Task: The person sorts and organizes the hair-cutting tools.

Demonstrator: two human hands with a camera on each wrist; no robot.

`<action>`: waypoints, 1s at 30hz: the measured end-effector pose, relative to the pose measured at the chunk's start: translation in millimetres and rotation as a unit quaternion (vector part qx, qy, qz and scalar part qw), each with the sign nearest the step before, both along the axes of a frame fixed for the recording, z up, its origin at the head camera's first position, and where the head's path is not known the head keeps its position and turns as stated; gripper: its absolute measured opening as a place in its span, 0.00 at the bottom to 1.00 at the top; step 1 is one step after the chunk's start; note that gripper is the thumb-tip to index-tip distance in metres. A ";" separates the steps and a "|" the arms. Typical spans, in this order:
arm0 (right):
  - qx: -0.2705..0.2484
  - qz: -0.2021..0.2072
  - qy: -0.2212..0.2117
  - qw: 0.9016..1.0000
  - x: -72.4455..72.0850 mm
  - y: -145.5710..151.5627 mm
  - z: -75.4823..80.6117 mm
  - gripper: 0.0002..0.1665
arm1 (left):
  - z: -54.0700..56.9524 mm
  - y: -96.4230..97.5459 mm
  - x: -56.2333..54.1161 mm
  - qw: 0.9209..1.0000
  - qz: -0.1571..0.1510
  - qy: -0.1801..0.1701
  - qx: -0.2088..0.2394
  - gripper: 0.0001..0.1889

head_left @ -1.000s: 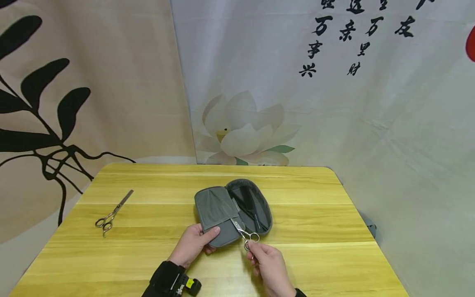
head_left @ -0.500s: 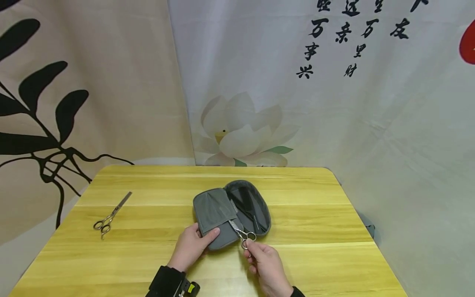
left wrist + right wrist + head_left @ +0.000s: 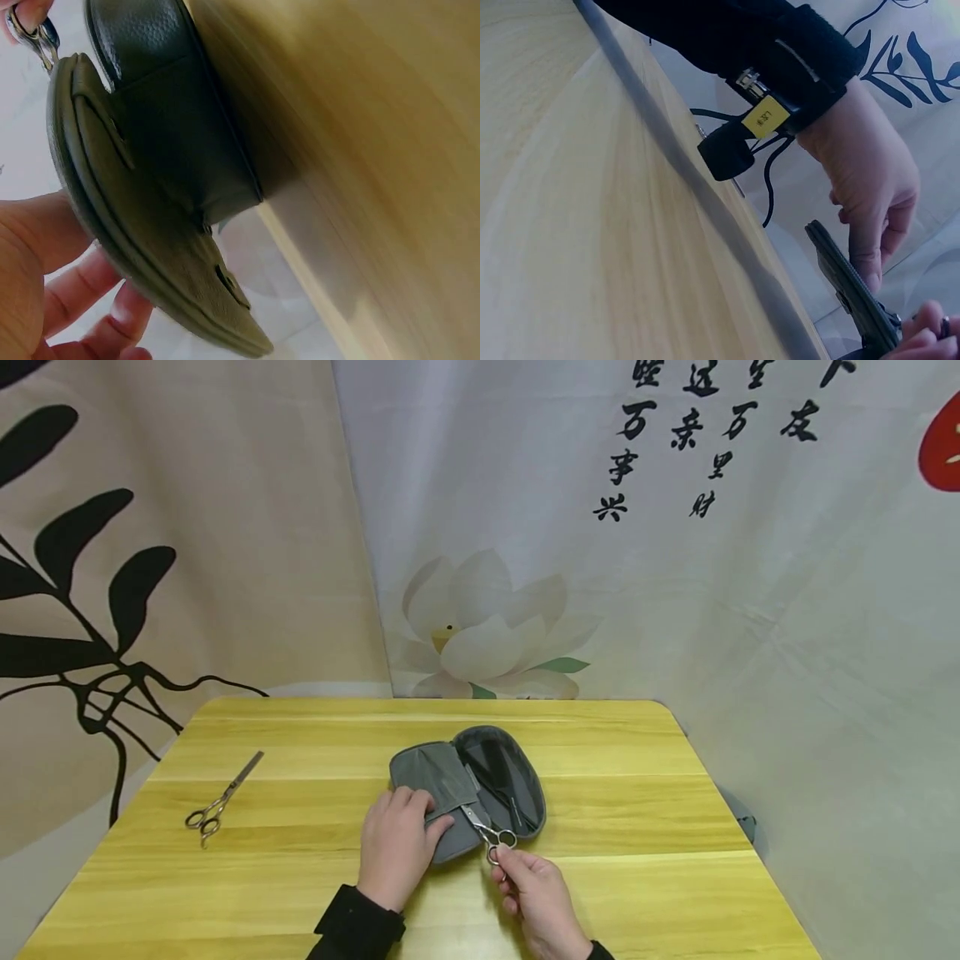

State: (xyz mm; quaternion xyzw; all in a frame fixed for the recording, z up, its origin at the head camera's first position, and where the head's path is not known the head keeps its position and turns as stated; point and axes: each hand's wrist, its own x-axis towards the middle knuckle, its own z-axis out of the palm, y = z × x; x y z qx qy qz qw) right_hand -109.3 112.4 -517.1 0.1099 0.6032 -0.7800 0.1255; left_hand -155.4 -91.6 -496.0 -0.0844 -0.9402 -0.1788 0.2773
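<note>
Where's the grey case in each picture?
Head view: grey case just below the middle.
Left wrist view: the case fills much of the left half, running down from the top.
Right wrist view: bottom, right of centre.
Match them by the left hand: all three show it touching the case.

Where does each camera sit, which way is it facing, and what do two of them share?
Head: on the head, facing forward and down over the table; the left hand and right hand show, with the grey case and held scissors.
Left wrist: on that wrist, facing the grey case nearly edge-on; the left hand shows, and some of the right hand at top left.
Right wrist: on that wrist, facing the left hand and its strapped camera; part of the right hand, lower right.
Both wrist views share the case and hands.
</note>
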 end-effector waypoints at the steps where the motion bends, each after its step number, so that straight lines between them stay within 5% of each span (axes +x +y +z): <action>1: 0.000 0.000 0.001 1.000 0.0 0.2 0.0 0.13 | 0.3 1.1 -0.7 1.000 0.002 0.013 -0.006 0.19; 11: 0.008 0.014 0.014 1.000 -0.1 1.2 -2.4 0.12 | 0.6 12.8 -3.7 1.000 -0.007 0.012 -0.018 0.13; 30: 0.003 0.014 0.022 1.000 2.9 -2.3 -1.8 0.13 | -12.6 16.7 -13.7 0.989 -0.044 0.117 -0.076 0.13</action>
